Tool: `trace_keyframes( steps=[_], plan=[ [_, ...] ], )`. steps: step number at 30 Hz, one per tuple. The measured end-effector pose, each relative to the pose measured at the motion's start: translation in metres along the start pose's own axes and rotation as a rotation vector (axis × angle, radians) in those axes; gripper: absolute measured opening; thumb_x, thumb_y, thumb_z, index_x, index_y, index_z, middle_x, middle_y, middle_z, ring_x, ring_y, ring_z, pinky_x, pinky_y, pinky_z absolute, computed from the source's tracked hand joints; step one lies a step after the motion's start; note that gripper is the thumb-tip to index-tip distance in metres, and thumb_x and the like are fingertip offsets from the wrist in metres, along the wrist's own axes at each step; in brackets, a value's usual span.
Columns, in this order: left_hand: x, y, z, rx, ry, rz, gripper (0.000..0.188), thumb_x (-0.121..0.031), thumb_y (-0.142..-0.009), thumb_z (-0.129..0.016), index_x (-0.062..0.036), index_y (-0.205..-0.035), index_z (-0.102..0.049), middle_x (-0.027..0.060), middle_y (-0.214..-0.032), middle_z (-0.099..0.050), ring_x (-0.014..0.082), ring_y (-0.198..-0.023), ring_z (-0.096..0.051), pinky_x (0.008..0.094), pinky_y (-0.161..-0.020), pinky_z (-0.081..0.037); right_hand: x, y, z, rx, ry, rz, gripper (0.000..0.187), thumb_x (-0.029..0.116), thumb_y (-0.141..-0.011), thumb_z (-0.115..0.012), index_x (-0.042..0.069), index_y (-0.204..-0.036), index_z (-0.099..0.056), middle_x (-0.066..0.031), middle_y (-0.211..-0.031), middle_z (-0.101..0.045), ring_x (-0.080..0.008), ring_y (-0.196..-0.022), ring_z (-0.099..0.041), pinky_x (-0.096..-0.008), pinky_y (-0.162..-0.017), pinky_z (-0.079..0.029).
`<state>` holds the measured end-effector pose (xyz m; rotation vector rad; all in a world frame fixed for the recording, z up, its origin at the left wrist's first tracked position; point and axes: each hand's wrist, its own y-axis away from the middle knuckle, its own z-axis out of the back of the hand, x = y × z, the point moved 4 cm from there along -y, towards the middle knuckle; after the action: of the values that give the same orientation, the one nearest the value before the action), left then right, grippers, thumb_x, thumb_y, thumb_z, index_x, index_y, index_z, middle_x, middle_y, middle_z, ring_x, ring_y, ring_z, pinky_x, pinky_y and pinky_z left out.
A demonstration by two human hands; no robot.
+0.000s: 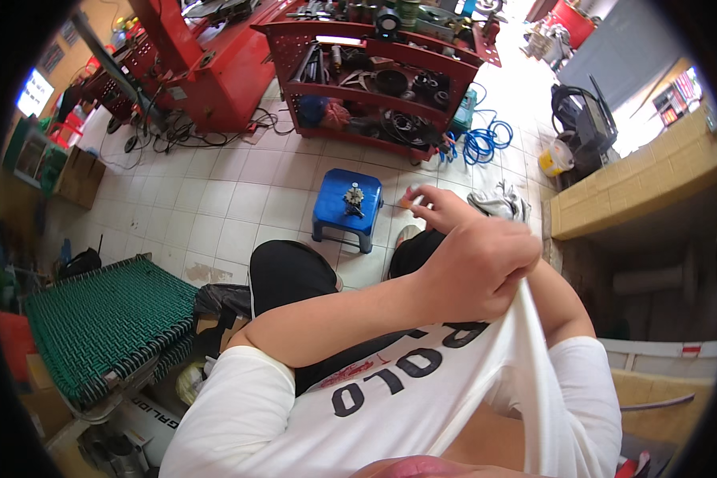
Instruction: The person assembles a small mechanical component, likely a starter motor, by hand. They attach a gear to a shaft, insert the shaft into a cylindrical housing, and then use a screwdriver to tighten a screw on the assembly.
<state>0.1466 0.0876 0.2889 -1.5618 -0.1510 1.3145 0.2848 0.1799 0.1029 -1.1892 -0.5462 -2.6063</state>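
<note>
My left hand (486, 267) reaches across my chest, its fist closed on the collar area of my white T-shirt (526, 350), which it pulls up and out to the right. Beyond it, my right hand (440, 209) is raised with thumb and index finger drawn close together. Something small and pale shows at those fingertips, too small to name. Left of the right hand, a blue plastic stool (328, 209) stands on the floor in front of my knees. A small toothed metal part (354, 199) with a dark lower end rests on its top.
Ahead stands a red tool cart (311, 139) loaded with parts; a blue hose (486, 143) lies coiled beside it. Black cables (187, 135) run near a red machine (223, 95). A green woven seat (111, 319) is at left. Grey cloth (502, 203) lies right of my legs.
</note>
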Motion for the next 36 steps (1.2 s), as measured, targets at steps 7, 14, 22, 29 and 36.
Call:
trace_keyframes(
  steps=[7, 14, 22, 29, 36],
  plan=[
    [-0.012, -0.02, -0.032, 0.139, 0.145, 0.01, 0.017, 0.008, -0.067, -0.058, -0.0016, -0.076, -0.047, 0.0132, -0.069, -0.048, 0.0337, -0.065, -0.052, 0.042, -0.059, -0.04, 0.006, -0.044, -0.023, -0.169, -0.349, -0.037, 0.035, 0.023, -0.103, -0.065, 0.0, -0.128, -0.06, -0.0147, -0.101, -0.075, -0.0183, -0.072, -0.072, -0.0338, -0.066, -0.059],
    [0.099, 0.04, 0.029, 0.371, -0.192, 0.392, 0.013, 0.0, -0.074, -0.055, -0.0009, -0.086, -0.053, 0.0107, -0.072, -0.054, 0.0245, -0.068, -0.052, 0.0373, -0.064, -0.043, -0.055, -0.102, -0.085, -0.249, -0.622, -0.204, 0.03, 0.019, -0.099, -0.064, 0.002, -0.123, -0.061, -0.0091, -0.096, -0.073, -0.014, -0.062, -0.068, -0.0267, -0.054, -0.051],
    [0.279, 0.136, 0.183, -0.072, -0.615, 1.013, 0.02, -0.011, -0.079, -0.064, -0.0025, -0.096, -0.059, 0.0182, -0.088, -0.067, 0.0328, -0.083, -0.066, 0.0435, -0.075, -0.052, -0.08, -0.172, -0.096, -0.164, -0.378, -0.282, 0.043, 0.032, -0.093, -0.071, 0.0, -0.121, -0.064, -0.0189, -0.093, -0.075, -0.0264, -0.073, -0.075, -0.0394, -0.069, -0.059],
    [0.347, 0.211, 0.191, -0.038, -0.557, 1.266, 0.044, -0.015, -0.087, -0.067, -0.0028, -0.128, -0.059, 0.016, -0.123, -0.066, 0.0299, -0.109, -0.067, 0.0404, -0.096, -0.054, -0.076, -0.178, -0.102, -0.19, -0.133, -0.23, 0.042, 0.029, -0.093, -0.07, 0.001, -0.124, -0.063, -0.0252, -0.109, -0.074, -0.0423, -0.106, -0.07, -0.0482, -0.092, -0.055],
    [0.352, 0.208, 0.171, 0.102, -0.463, 1.26, 0.044, -0.011, -0.09, -0.063, -0.0031, -0.133, -0.06, 0.0193, -0.127, -0.065, 0.0347, -0.121, -0.063, 0.0413, -0.103, -0.05, -0.077, -0.179, -0.113, -0.238, -0.098, -0.166, 0.041, 0.023, -0.093, -0.069, 0.002, -0.127, -0.059, -0.0237, -0.104, -0.074, -0.0416, -0.1, -0.071, -0.0488, -0.087, -0.056]
  ],
)
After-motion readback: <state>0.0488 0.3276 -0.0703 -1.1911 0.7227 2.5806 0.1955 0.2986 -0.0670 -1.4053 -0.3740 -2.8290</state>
